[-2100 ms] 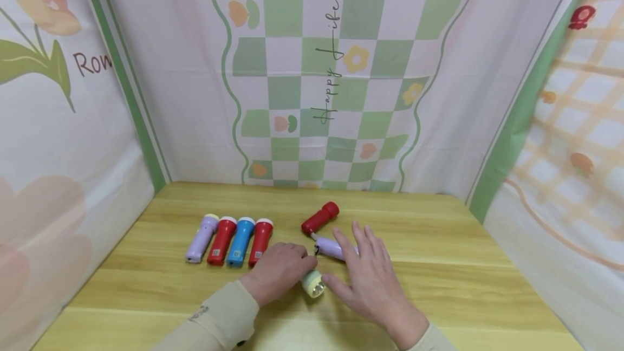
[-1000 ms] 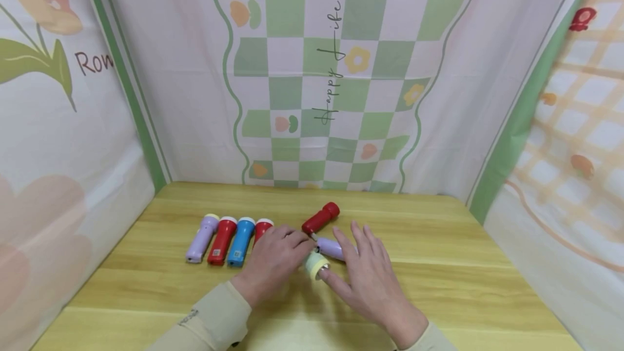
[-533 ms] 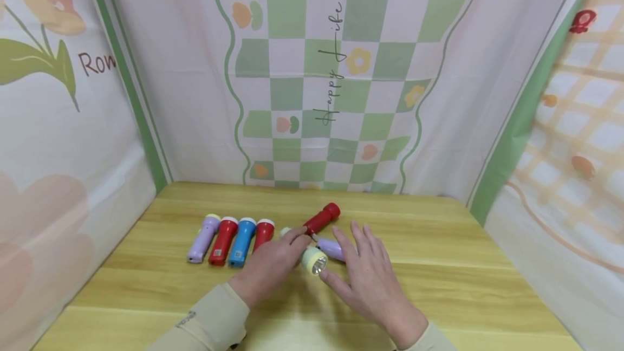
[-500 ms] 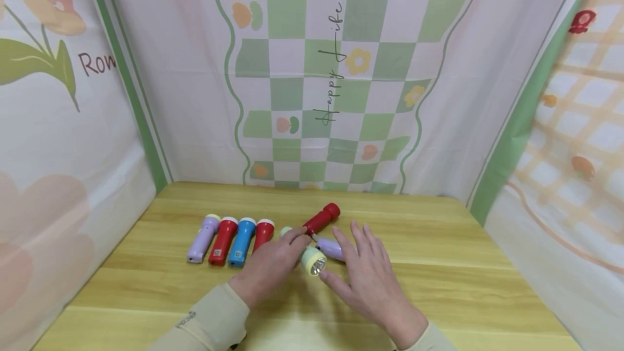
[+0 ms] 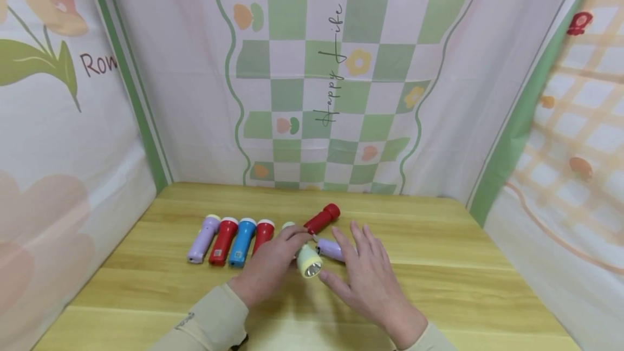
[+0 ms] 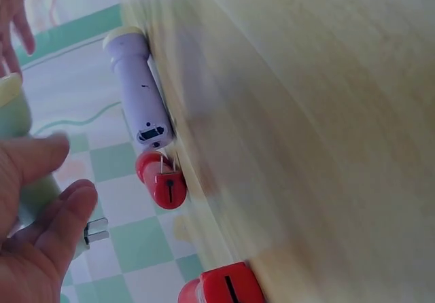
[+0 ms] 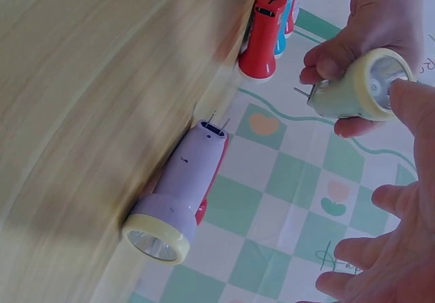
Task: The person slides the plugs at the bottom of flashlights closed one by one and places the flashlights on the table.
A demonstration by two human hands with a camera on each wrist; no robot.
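My left hand [image 5: 270, 264] grips a pale green flashlight [image 5: 307, 255] with a cream rim, its lens facing toward me and slightly right. The left wrist view shows this flashlight [image 6: 39, 198] above the table with two metal plug prongs [image 6: 97, 230] out at its tail. My right hand [image 5: 372, 286] has its fingers spread and holds nothing. Its thumb [image 7: 411, 106] overlaps the lens edge in the right wrist view; whether it touches I cannot tell. Near its fingertips lies a purple flashlight [image 5: 330, 248], prongs out. Just behind is a red flashlight [image 5: 319, 221], its prongs [image 6: 166, 166] also out.
To the left, a row on the wooden table [image 5: 439, 242] holds a purple flashlight [image 5: 202, 241], a red one [image 5: 223, 241], a blue one [image 5: 241, 242] and another red one [image 5: 264, 233], partly behind my left hand. Patterned cloth [image 5: 302, 96] hangs behind and at both sides.
My left hand has moved the green flashlight slightly away from me and turned it, so its tail shows beyond my fingers. The right hand stays nearly in place.
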